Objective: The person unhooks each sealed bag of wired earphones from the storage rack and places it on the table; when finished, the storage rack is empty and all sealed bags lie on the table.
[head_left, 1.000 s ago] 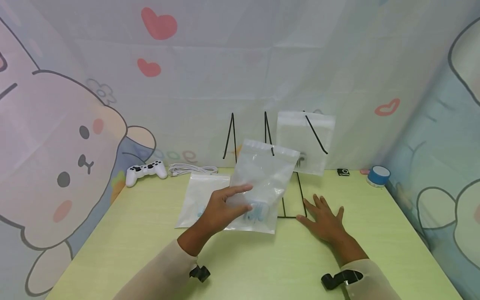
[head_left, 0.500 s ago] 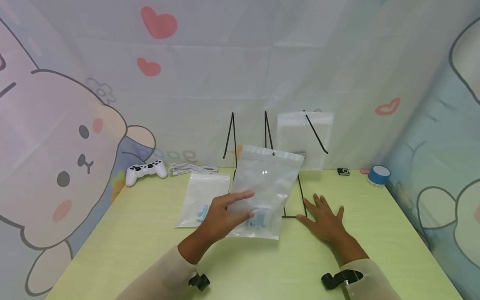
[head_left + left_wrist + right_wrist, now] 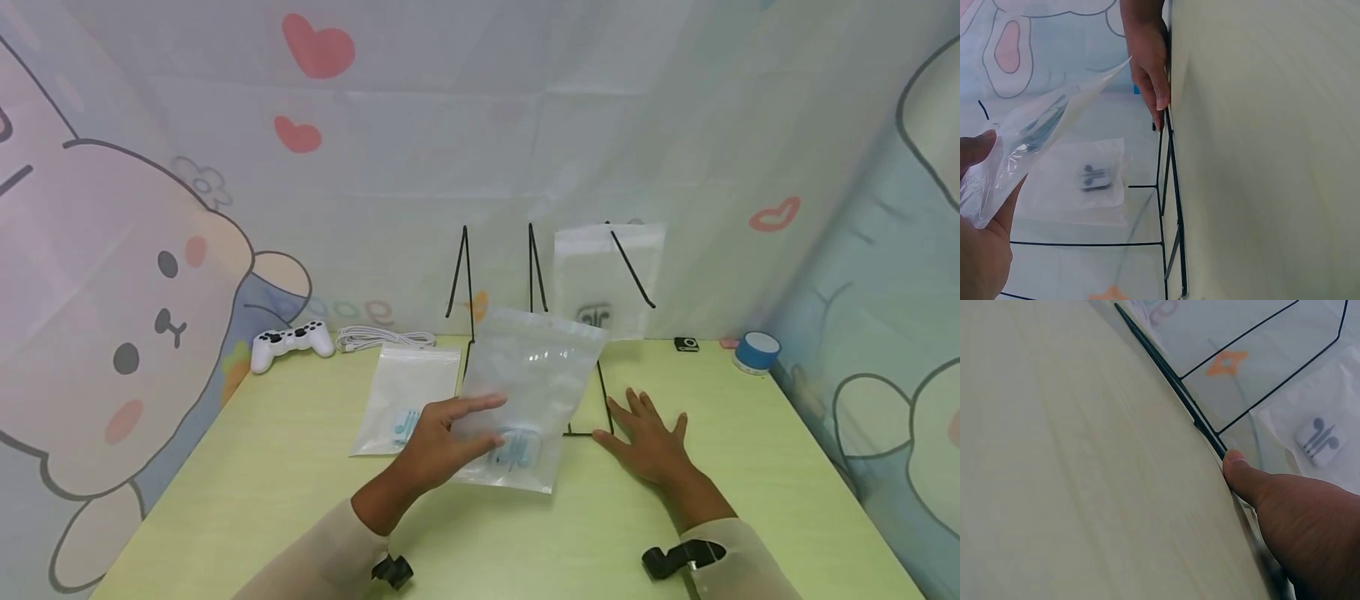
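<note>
Left hand [image 3: 438, 433] pinched plastic bag [image 3: 528, 375] just below middle hook [image 3: 538, 271]; right hand [image 3: 648, 442] touched rack [image 3: 606, 400], fingers spread. Hung bag [image 3: 581, 279], far right, looked done; pinched one plus flat bag [image 3: 412, 383], left, weren't yet imo.

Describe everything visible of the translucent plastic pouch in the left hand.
The translucent plastic pouch is glossy, whitish and rectangular, with a band across its top and a bluish earphone-like shape low down. It tilts above the pale green tabletop, pinched at its left side by the left hand. Its top appears just below the middle black wire hook; contact is unclear.
</note>
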The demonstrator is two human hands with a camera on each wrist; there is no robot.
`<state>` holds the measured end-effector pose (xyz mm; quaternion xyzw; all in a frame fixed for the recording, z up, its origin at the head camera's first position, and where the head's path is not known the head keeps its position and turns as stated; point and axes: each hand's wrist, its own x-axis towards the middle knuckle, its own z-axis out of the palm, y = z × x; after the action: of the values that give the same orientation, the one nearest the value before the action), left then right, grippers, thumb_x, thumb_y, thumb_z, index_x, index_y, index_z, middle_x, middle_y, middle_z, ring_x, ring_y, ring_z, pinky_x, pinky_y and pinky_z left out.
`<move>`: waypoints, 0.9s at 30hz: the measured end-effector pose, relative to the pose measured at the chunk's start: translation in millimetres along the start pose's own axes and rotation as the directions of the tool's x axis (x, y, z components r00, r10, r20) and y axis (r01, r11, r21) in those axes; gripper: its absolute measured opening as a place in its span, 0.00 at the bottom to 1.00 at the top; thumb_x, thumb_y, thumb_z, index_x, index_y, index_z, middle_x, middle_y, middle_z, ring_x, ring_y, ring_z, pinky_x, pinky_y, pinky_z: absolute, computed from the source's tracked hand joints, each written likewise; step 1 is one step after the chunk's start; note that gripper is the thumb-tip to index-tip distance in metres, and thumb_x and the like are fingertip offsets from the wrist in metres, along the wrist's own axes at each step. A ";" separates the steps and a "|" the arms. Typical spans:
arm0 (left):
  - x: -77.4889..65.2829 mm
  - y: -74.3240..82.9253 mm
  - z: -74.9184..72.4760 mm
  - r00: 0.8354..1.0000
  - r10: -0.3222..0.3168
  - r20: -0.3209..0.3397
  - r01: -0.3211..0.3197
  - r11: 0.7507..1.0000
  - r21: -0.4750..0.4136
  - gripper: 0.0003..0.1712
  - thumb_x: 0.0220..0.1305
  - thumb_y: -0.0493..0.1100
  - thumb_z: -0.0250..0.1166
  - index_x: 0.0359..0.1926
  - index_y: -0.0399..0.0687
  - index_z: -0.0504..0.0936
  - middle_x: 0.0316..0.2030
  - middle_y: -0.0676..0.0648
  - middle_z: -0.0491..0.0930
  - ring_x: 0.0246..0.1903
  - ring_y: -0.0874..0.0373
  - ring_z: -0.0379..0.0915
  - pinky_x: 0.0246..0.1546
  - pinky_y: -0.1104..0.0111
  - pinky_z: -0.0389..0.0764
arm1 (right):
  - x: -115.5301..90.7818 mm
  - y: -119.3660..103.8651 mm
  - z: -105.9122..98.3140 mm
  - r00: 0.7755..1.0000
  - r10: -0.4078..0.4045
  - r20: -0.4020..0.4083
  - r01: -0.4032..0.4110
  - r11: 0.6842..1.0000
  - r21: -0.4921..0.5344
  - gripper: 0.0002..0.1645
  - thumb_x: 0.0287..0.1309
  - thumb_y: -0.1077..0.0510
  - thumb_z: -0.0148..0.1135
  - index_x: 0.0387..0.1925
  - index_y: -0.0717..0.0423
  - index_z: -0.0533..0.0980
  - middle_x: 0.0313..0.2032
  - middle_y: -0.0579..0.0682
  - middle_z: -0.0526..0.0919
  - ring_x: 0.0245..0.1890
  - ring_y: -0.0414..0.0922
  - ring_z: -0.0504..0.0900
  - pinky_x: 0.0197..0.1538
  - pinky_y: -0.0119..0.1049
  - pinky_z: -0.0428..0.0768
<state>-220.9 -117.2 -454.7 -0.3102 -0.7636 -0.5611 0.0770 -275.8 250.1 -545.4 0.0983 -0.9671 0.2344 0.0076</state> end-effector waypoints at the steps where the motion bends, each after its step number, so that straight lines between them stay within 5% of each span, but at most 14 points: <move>1: -0.6 -1.6 -0.2 1.000 -0.002 0.001 0.002 1.000 0.001 0.27 0.65 0.34 0.78 0.65 0.41 0.87 0.66 0.41 0.86 0.70 0.56 0.80 0.70 0.73 0.77 | 0.0 0.1 0.1 1.000 -0.001 -0.002 0.001 1.000 0.000 0.50 0.77 0.26 0.54 0.86 0.48 0.62 0.87 0.66 0.51 0.88 0.69 0.45 0.72 0.90 0.27; 6: -4.0 -10.6 -1.6 1.000 -0.026 -0.004 0.026 1.000 0.002 0.27 0.63 0.34 0.80 0.64 0.41 0.88 0.65 0.42 0.87 0.68 0.62 0.81 0.68 0.74 0.78 | -0.1 -0.2 0.3 1.000 0.000 -0.002 0.000 1.000 -0.003 0.50 0.77 0.26 0.55 0.86 0.48 0.62 0.87 0.66 0.51 0.88 0.69 0.45 0.71 0.90 0.28; 11: -6.1 -18.6 -3.5 0.992 -0.128 -0.011 0.128 0.992 -0.013 0.30 0.61 0.35 0.81 0.65 0.45 0.88 0.66 0.45 0.87 0.70 0.52 0.81 0.69 0.75 0.76 | -0.6 -1.4 0.0 1.000 0.001 0.000 -0.001 1.000 -0.008 0.50 0.77 0.26 0.54 0.86 0.49 0.62 0.87 0.66 0.51 0.88 0.69 0.45 0.71 0.90 0.28; 16: -7.6 -28.2 -5.6 0.965 -0.261 -0.020 0.259 0.964 -0.064 0.33 0.60 0.36 0.82 0.66 0.50 0.88 0.68 0.48 0.86 0.74 0.47 0.76 0.69 0.76 0.74 | -1.0 -3.2 -1.2 1.000 0.001 -0.005 -0.001 1.000 -0.006 0.50 0.77 0.26 0.55 0.85 0.49 0.62 0.87 0.66 0.51 0.87 0.70 0.45 0.72 0.90 0.28; 22: -5.9 -38.2 -11.1 0.941 -0.338 -0.032 0.334 0.938 -0.089 0.33 0.61 0.38 0.82 0.68 0.53 0.87 0.69 0.48 0.84 0.76 0.47 0.75 0.72 0.69 0.75 | 0.0 -2.4 -0.2 1.000 0.000 -0.007 0.000 1.000 -0.011 0.50 0.77 0.26 0.54 0.85 0.49 0.62 0.87 0.66 0.51 0.88 0.70 0.45 0.72 0.90 0.28; 27: -3.9 -47.5 -19.2 0.906 -0.421 -0.043 0.409 0.898 -0.160 0.36 0.58 0.35 0.82 0.68 0.52 0.87 0.69 0.45 0.84 0.65 0.53 0.82 0.59 0.75 0.83 | 0.5 -0.7 1.2 1.000 0.002 0.001 -0.002 1.000 -0.008 0.50 0.76 0.26 0.54 0.86 0.49 0.62 0.87 0.66 0.50 0.88 0.69 0.44 0.72 0.90 0.26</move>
<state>-248.8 -144.5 -488.0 -0.1235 -0.7650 -0.6309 -0.0384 -276.1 248.9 -546.1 0.0973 -0.9682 0.2304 0.0074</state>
